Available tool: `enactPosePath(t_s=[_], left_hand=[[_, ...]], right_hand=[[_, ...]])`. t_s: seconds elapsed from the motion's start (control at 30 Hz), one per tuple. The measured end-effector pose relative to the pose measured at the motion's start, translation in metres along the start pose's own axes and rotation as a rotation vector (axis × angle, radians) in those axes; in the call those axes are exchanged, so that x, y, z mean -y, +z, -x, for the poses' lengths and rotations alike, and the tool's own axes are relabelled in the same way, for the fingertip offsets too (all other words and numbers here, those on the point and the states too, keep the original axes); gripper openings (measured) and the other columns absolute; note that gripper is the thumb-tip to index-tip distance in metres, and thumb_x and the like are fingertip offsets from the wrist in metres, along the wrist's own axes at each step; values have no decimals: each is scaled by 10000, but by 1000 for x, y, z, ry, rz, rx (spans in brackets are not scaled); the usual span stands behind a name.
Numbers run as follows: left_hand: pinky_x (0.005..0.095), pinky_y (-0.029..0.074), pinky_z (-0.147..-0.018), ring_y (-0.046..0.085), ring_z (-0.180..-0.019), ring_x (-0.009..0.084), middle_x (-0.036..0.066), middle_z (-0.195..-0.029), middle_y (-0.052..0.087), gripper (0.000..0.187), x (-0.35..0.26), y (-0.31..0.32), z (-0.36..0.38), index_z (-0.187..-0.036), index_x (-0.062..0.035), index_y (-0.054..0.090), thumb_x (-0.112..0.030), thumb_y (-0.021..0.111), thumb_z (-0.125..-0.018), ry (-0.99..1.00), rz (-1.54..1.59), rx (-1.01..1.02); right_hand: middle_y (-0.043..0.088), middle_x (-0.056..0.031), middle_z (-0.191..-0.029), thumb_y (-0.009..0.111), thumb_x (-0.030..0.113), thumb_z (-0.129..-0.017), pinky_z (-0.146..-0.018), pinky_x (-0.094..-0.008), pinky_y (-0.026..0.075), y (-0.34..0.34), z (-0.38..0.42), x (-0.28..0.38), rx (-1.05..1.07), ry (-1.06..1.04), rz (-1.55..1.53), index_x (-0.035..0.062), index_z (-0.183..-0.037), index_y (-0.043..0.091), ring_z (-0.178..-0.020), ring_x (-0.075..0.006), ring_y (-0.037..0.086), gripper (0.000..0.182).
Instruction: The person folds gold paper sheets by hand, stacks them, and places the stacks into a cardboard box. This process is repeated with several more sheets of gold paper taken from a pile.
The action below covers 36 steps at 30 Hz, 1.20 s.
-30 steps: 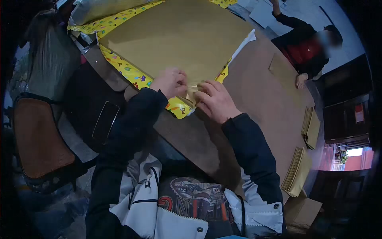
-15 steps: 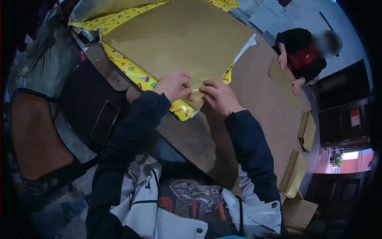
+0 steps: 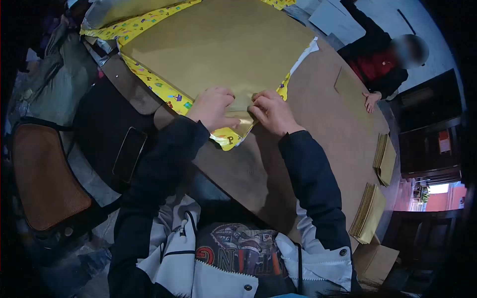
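Note:
A large brown sheet [image 3: 218, 54], like paper or thin card, lies over yellow patterned wrapping paper [image 3: 156, 85] on the table. Both hands are at its near corner, where a shiny folded flap [image 3: 242, 120] shows. My left hand [image 3: 211, 109] is curled on the left of this corner, thumb lying along the flap and fingers bent on the sheet. My right hand [image 3: 274, 113] pinches the sheet's edge on the right side of the flap. The fingertips partly hide the fold. Below the flap, a tip of the yellow paper sticks out over the table.
Stacks of folded brown card [image 3: 367, 213] stand along the right table edge [image 3: 323, 164]. Across the table, another person's hand [image 3: 370, 101] rests by a flat brown sheet [image 3: 352, 94]. A phone [image 3: 130, 155] lies on a dark seat at left, beside a brown-backed chair [image 3: 47, 174].
My hands have moved slightly apart at the corner, and more of the shiny flap shows between them. The other person has stretched one arm away up and back.

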<state>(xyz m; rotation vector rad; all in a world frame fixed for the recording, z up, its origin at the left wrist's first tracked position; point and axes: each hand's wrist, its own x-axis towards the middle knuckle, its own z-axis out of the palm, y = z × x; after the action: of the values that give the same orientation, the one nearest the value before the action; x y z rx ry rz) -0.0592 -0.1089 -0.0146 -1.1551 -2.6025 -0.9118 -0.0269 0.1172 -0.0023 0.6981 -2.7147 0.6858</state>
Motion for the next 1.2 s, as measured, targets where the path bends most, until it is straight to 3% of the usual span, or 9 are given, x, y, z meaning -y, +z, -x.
enactPosePath(t_s=[0.07, 0.1, 0.2, 0.23, 0.5, 0.67, 0.8, 0.97, 1.2], left_hand=[[400, 469, -836, 552, -984, 285, 81, -1014, 609, 343, 1, -4, -4, -781, -25, 644, -346, 708, -678, -45, 32, 90], [397, 459, -813, 565, -942, 321, 129, -1019, 600, 307, -5, -8, -2, -828, -8, 643, -280, 733, -714, -55, 28, 67], [393, 463, -795, 570, -923, 311, 115, -1019, 604, 252, 1, -2, -3, -828, -6, 640, -234, 709, -745, -35, 59, 31], [393, 463, -799, 569, -927, 309, 109, -1018, 605, 250, 3, 0, -3, -828, -7, 641, -233, 708, -746, -30, 58, 20], [388, 467, -815, 568, -950, 297, 100, -1025, 614, 222, 0, -3, -7, -828, -8, 656, -218, 682, -758, -43, 27, 81], [400, 491, -795, 599, -895, 302, 99, -956, 633, 239, 0, -1, -5, -851, -9, 672, -216, 645, -732, -15, 24, -14], [405, 494, -794, 590, -925, 303, 101, -958, 631, 248, 3, 2, -6, -857, -14, 672, -227, 640, -733, -59, 34, 35], [406, 494, -802, 587, -943, 296, 94, -960, 632, 246, -1, -4, -6, -861, -18, 672, -228, 637, -737, -46, 53, 34], [396, 492, -807, 590, -940, 298, 92, -969, 634, 253, 1, -3, -8, -875, -18, 673, -226, 648, -734, -31, 39, 38]], right_hand=[[616, -119, -918, 663, 179, -798, -796, -414, 472, -4, 1, 2, 14, 17, -59, 33, -801, 605, -906, -328, 574, 157], [624, -115, -949, 658, 159, -788, -822, -407, 475, -6, 3, 3, 34, 46, -45, 39, -841, 617, -937, -322, 578, 138], [630, -111, -977, 639, 141, -783, -853, -397, 476, -10, 8, -1, 42, 0, -109, 48, -898, 628, -969, -311, 582, 149], [634, -107, -990, 625, 122, -775, -876, -392, 475, -11, 11, -3, 118, 107, -126, 52, -953, 623, -989, -299, 587, 191], [628, -108, -1034, 651, 127, -774, -890, -389, 472, -16, 14, -2, 115, 94, -192, 60, -991, 615, -993, -301, 588, 230], [626, -114, -1030, 683, 199, -784, -886, -388, 472, -20, 12, -2, 158, 83, -117, 53, -1024, 611, -997, -293, 589, 290], [616, -117, -1065, 741, 274, -733, -900, -385, 472, -24, 12, 6, 177, 79, -116, 40, -1074, 607, -1035, -287, 577, 434], [555, -123, -1204, 750, 236, -731, -953, -368, 452, -30, 11, 8, 275, 79, -137, 14, -1107, 579, -1137, -287, 517, 468], [581, -140, -1102, 732, 266, -728, -897, -385, 478, -23, 13, 10, 186, 44, -94, 17, -1079, 596, -1061, -302, 560, 451]])
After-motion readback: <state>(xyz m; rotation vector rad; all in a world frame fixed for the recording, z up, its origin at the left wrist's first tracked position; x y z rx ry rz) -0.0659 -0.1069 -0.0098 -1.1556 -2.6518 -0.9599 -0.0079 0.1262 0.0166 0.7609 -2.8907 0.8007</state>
